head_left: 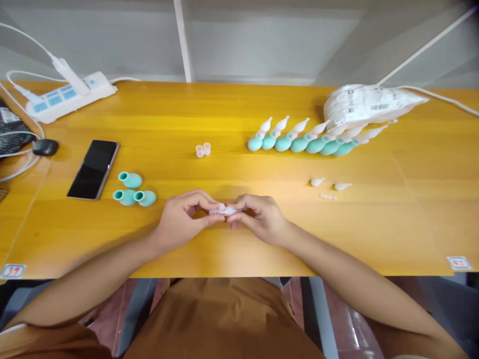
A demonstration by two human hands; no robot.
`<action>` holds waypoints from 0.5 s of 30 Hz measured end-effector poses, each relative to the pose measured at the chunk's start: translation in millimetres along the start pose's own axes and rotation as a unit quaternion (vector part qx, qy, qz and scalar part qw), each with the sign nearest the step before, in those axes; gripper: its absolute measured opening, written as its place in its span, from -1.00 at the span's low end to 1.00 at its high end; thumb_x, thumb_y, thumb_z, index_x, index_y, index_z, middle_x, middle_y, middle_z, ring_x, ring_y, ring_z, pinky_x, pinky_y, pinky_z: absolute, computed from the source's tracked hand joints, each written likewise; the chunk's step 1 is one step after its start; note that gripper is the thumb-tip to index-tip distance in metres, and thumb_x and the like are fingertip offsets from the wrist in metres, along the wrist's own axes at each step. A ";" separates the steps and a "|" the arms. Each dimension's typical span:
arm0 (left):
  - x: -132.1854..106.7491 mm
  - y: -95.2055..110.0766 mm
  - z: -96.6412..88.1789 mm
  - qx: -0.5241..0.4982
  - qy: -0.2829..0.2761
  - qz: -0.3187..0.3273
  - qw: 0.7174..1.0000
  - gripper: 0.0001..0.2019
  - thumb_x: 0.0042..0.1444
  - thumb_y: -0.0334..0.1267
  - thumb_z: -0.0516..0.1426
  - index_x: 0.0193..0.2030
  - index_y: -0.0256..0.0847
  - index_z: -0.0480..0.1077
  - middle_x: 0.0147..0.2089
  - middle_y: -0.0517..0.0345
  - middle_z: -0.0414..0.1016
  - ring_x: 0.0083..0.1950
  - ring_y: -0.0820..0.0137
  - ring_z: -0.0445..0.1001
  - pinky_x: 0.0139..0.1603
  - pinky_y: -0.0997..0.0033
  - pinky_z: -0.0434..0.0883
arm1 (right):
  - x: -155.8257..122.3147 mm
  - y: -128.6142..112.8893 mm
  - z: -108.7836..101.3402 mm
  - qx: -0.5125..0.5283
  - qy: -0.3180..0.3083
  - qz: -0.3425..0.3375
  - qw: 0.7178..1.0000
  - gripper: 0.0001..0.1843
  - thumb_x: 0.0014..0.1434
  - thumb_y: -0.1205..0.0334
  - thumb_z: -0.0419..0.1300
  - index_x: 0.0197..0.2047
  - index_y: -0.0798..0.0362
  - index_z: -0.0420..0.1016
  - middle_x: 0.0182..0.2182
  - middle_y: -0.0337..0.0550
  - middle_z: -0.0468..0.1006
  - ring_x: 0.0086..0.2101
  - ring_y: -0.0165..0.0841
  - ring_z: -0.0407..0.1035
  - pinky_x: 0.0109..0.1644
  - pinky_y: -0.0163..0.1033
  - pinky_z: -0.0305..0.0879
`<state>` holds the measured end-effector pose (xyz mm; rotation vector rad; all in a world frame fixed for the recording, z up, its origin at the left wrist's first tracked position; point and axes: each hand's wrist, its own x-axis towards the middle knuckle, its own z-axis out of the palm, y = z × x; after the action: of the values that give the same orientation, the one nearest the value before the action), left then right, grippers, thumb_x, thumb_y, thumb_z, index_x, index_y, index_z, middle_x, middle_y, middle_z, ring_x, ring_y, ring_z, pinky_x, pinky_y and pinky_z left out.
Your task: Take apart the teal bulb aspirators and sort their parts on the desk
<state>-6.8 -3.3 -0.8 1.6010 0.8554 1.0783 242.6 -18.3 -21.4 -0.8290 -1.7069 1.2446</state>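
My left hand (pixel 185 214) and my right hand (pixel 258 215) meet over the near middle of the yellow table (pixel 239 249). Both pinch one small clear-white plastic piece (pixel 223 210) between their fingertips. Three teal rubber bulbs (pixel 133 190) lie to the left of my left hand. Two tiny clear caps (pixel 203 149) stand further back. A row of several finished teal bulbs with white tips (pixel 303 139) lies at the back right. Loose white tips (pixel 329 185) rest to the right of my right hand.
A black phone (pixel 93 168) lies at the left, with a dark mouse (pixel 45 147) and a white power strip (pixel 71 97) with cables behind it. A crumpled clear plastic bag (pixel 366 104) sits at the back right. Stickers mark both front corners.
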 end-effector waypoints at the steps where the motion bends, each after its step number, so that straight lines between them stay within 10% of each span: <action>1: -1.0 1.4 0.3 0.019 0.002 0.023 1.000 -0.85 0.22 -0.40 0.52 -0.23 -0.17 0.66 -0.14 0.11 0.80 -0.13 0.40 0.79 -0.07 0.50 0.68 | -0.4 0.5 1.3 0.047 -0.001 0.032 0.998 -0.71 0.52 -0.01 0.42 -0.15 0.01 0.60 -0.37 -0.18 0.78 -0.43 -0.36 0.72 -0.29 -0.30 0.67; 7: -2.7 7.7 -1.3 0.121 -0.002 0.101 0.987 -0.84 0.26 -0.37 0.52 -0.19 -0.17 0.65 -0.14 0.13 0.80 -0.13 0.41 0.81 -0.06 0.51 0.68 | 2.3 5.5 6.1 0.241 -0.024 0.180 0.953 -0.60 0.39 -0.10 0.53 -0.19 0.03 0.58 -0.46 -0.28 0.71 -0.53 -0.43 0.60 -0.40 -0.34 0.56; 15: 13.1 11.2 -12.4 0.228 -0.068 0.095 0.967 -0.88 0.47 -0.27 0.37 -0.12 -0.16 0.56 0.01 0.08 0.78 0.03 0.29 0.77 0.09 0.29 0.65 | 12.5 9.6 8.5 0.238 0.000 0.180 0.954 -0.52 0.33 -0.16 0.57 -0.11 0.00 0.50 -0.39 -0.30 0.65 -0.44 -0.44 0.51 -0.43 -0.35 0.52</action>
<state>-13.5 9.7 14.6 2.1526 0.9145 0.9298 230.0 -8.1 -28.7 -0.8579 -1.2003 1.8092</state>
